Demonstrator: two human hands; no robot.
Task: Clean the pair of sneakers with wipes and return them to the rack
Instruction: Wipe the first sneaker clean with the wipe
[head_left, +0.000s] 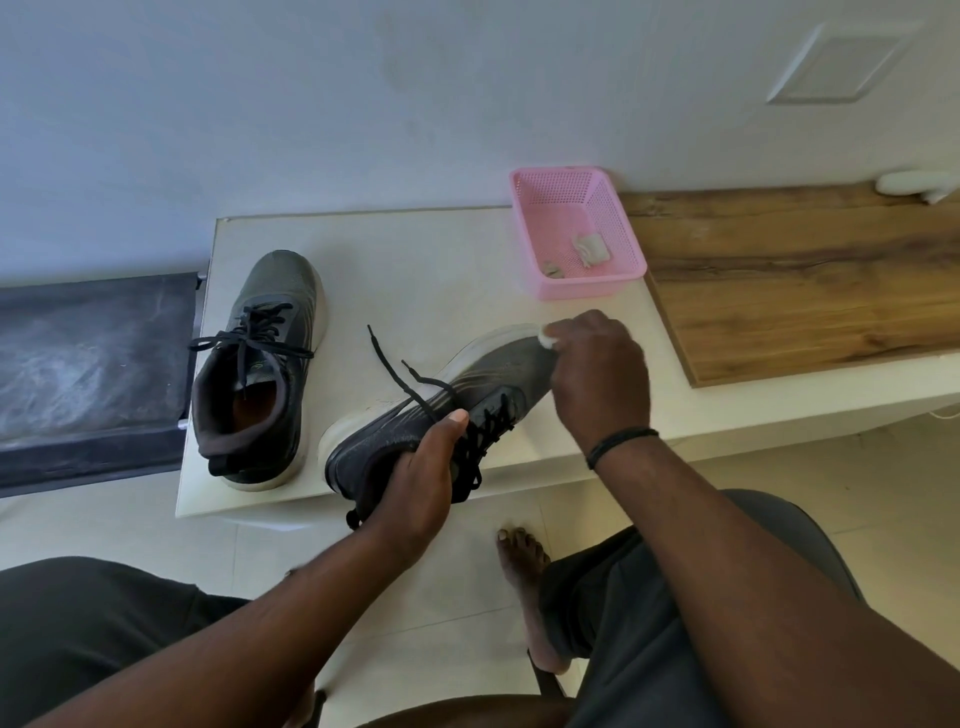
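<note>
I judge cleaning midway: my left hand (423, 473) grips one sneaker (447, 410) while my right hand (602, 374) pinches a wipe (546, 339) at its toe; the second sneaker (260, 364) waits at nine o'clock on the counter (415, 260), both unreturned.

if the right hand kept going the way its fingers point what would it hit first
The right hand points up-left past the held sneaker's toe; beyond that, probably bare tabletop, with the pink basket off to the right. Depth is unclear.

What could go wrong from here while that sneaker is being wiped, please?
The held sneaker hangs past the table edge, gripped only at its collar by the left hand, so it might slip to the floor. Its untied laces could snag the right hand pinching the wipe.
</note>
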